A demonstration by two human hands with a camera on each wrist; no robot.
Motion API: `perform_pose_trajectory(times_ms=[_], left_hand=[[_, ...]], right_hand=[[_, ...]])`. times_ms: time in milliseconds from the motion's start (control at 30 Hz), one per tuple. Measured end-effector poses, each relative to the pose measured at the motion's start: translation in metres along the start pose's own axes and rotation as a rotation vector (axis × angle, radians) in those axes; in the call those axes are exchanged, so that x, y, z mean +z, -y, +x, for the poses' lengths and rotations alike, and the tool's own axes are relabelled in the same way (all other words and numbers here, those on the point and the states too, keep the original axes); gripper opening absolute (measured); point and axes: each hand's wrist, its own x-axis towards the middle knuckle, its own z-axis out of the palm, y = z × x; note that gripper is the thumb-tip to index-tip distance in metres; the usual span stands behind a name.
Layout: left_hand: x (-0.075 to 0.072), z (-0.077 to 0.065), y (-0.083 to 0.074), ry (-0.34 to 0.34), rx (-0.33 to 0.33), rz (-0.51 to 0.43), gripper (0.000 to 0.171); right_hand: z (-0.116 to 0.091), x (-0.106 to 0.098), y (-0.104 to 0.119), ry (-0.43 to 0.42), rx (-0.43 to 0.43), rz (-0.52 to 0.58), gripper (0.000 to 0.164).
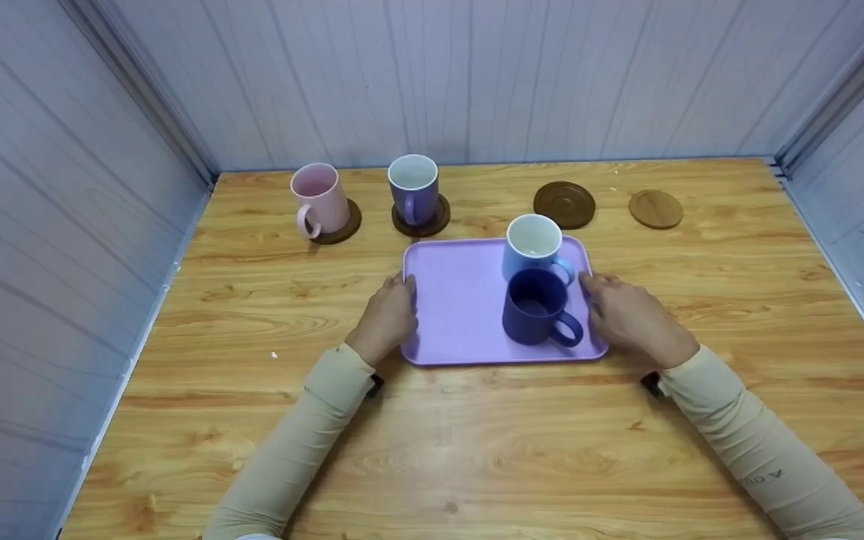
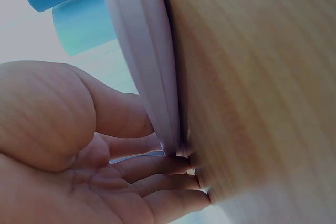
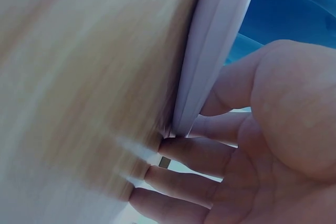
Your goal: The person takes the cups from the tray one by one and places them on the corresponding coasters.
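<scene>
A purple tray (image 1: 456,307) lies on the wooden table. On its right half stand a light blue mug (image 1: 522,255) and, nearer the person, a dark blue mug (image 1: 528,319), both with handles to the right. My left hand (image 1: 390,315) grips the tray's left edge; in the left wrist view its thumb (image 2: 123,114) lies against the rim while the fingertips touch the table. On the opposite edge my right hand (image 1: 631,313) holds the tray likewise, its thumb (image 3: 231,90) at the rim and fingertips on the table.
Behind the tray, a pink mug (image 1: 323,199) and a purple mug (image 1: 418,196) stand on dark brown coasters. Farther right lie a bare dark coaster (image 1: 564,205) and a lighter wooden coaster (image 1: 655,208). Pale panels (image 1: 432,82) wall the table at the back and sides.
</scene>
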Motion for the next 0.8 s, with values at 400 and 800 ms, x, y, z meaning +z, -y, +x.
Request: perform_pose_trajectory(times_ms=[400,800], left_hand=[[0.0,0.001,-0.002,0.021,-0.014,0.0,0.061],[0.0,0.001,-0.001,0.006,0.0,-0.002,0.061]], right_hand=[[0.001,-0.009,-0.008,0.044,0.028,0.112,0.052],[0.005,-0.028,-0.002,-0.148,0.041,0.231,0.052]])
